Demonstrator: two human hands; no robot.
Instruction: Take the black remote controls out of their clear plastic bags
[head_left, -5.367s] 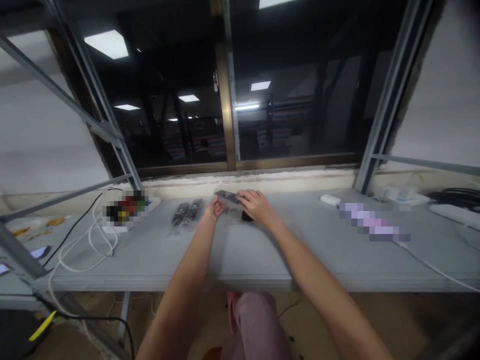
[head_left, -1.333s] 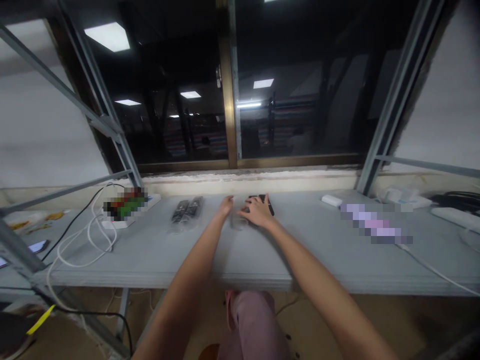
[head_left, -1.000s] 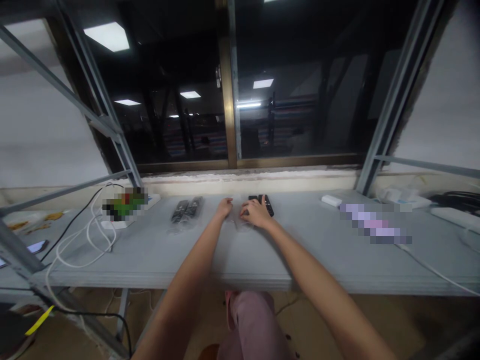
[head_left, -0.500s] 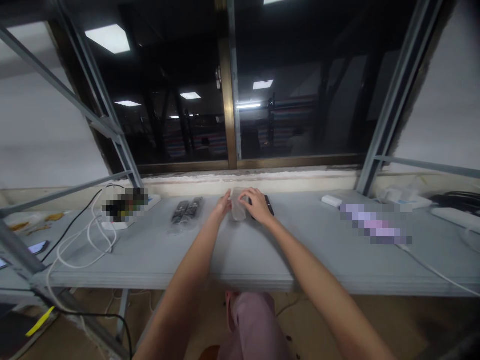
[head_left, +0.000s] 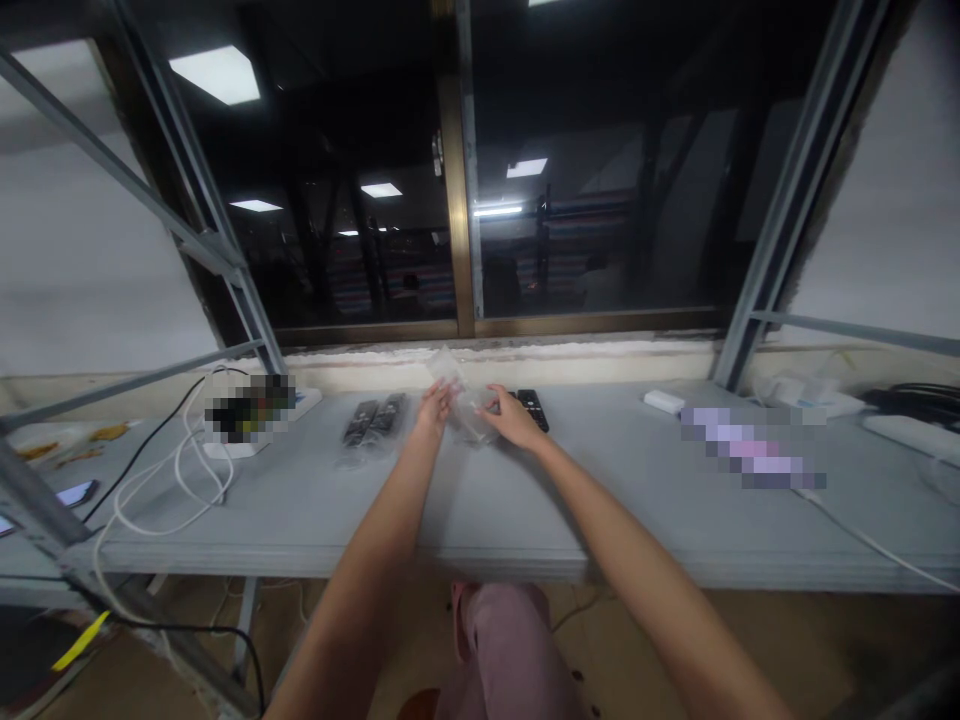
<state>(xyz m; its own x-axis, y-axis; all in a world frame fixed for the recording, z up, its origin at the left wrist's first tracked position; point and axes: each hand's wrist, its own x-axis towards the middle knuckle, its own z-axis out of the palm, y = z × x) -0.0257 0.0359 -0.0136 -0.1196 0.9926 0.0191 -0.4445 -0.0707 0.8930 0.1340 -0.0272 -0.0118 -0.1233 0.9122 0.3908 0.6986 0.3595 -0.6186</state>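
Observation:
A clear plastic bag [head_left: 469, 408] is spread between my hands, a little above the table. My left hand [head_left: 435, 408] grips its left side with bent fingers. On the other side, my right hand [head_left: 511, 415] pinches the bag's edge between thumb and fingers. Just beyond that hand lies a black remote control [head_left: 535, 410] without wrapping, partly hidden by it. Left of my hands, two remote controls in clear bags rest side by side: one outer remote [head_left: 359, 424] and one inner remote [head_left: 389, 414].
White cables [head_left: 184, 480] and a blurred-out object on a white power strip [head_left: 232, 447] lie at the left. On the right are a white adapter [head_left: 664, 402], another blurred-out object [head_left: 742, 447] and black cable [head_left: 915, 398]. The grey table [head_left: 495, 520] backs onto a window.
Earlier, my hands held a dark remote in the bag; now the bag looks empty and the remote lies bare by my right hand. The bag has lately been lifted and tilted leftward.

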